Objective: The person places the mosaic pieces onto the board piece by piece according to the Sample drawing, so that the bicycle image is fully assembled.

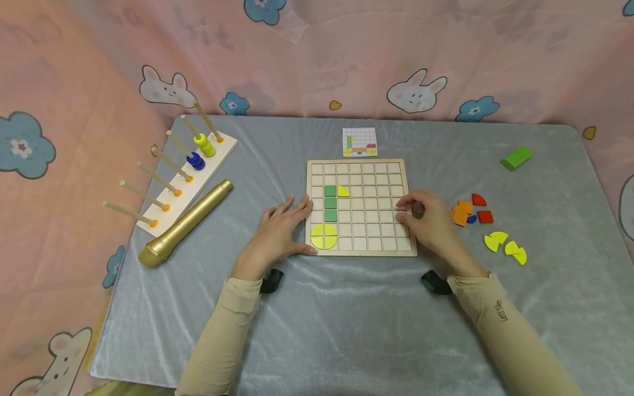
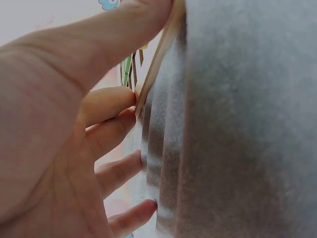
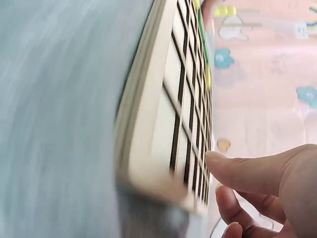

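A wooden grid board lies on the table. Along its left edge rests my left hand, fingers spread, fingertips at the rim and thumb by the near corner. Over the right edge is my right hand, thumb and forefinger apart with nothing visible between them; in the right wrist view the thumb overlaps the grid. Several green squares form a column in the board, with a yellow quarter-circle beside the top one. Below them, yellow quarters make a full circle.
A pattern card lies behind the board. To the right are orange pieces, red pieces, yellow quarters and a green block. At left stand a peg rack and a gold microphone.
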`<state>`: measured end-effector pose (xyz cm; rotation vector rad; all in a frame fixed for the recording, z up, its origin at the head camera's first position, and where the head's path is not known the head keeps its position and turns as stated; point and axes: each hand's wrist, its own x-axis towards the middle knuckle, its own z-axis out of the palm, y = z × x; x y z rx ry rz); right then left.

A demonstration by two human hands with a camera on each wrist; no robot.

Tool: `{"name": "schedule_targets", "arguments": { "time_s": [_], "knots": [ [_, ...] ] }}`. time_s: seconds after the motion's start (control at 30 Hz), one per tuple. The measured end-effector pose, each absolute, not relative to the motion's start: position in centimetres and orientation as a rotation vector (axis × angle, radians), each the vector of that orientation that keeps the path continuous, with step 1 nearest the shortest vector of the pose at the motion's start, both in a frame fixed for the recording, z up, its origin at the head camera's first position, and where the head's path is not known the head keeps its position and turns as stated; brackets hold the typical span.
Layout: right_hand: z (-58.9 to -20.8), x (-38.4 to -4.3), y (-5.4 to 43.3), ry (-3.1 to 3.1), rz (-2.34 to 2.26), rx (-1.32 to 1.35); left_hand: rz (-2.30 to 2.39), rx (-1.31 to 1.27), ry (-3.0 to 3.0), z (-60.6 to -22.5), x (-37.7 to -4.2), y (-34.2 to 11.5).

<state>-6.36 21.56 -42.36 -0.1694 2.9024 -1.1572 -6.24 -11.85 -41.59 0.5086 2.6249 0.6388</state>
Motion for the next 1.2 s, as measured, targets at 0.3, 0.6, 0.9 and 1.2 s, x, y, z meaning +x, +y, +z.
{"name": "schedule_targets", "arguments": {
  "time_s": [0.3,0.6,0.9,1.2],
  "knots": [
    [-42.0,-5.7,26.6,3.004,-1.022,-0.059,0.646,0.518,2.620,-41.6,-6.3,-11.8],
    [-42.9,-4.5,29.9,3.079,-1.084,-0.080,0.645,0.520,2.623,-41.6,-6.3,-11.8],
    [-42.7,-3.5,31.3,3.025,-0.995,0.093,0.646,0.507,2.616,-41.6,-6.2,-11.8],
    [-42.9,-3.4,31.3,3.054,-0.958,0.099,0.648,0.508,2.617,-41.5,-6.2,-11.8]
  ]
}}
